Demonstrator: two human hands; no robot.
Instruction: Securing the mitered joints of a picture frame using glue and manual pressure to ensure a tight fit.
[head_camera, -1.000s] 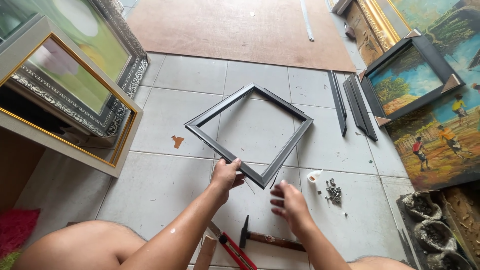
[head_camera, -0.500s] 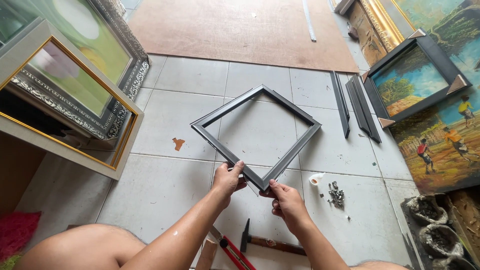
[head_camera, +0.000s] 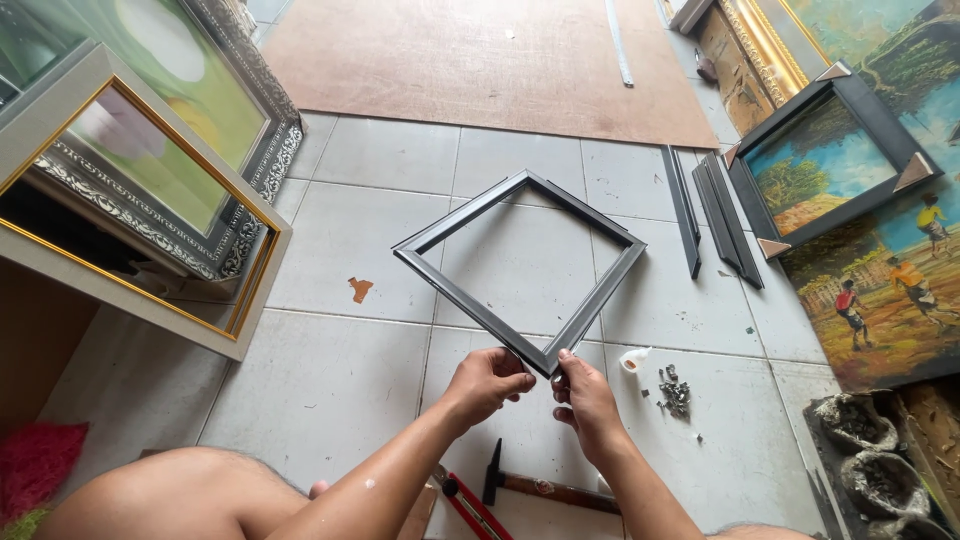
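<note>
Black frame (head_camera: 520, 270) now lifted off the floor at its near corner, vs flat 1 s ago. Right hand (head_camera: 585, 400) has come up to that corner w/ left hand (head_camera: 487, 383); both now pinch it, fingertips on the joint.

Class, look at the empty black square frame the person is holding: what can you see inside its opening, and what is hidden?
Inside the empty black square frame only pale grey floor tiles and grout lines show. The left hand and right hand cover its nearest corner, so that joint is hidden.
</note>
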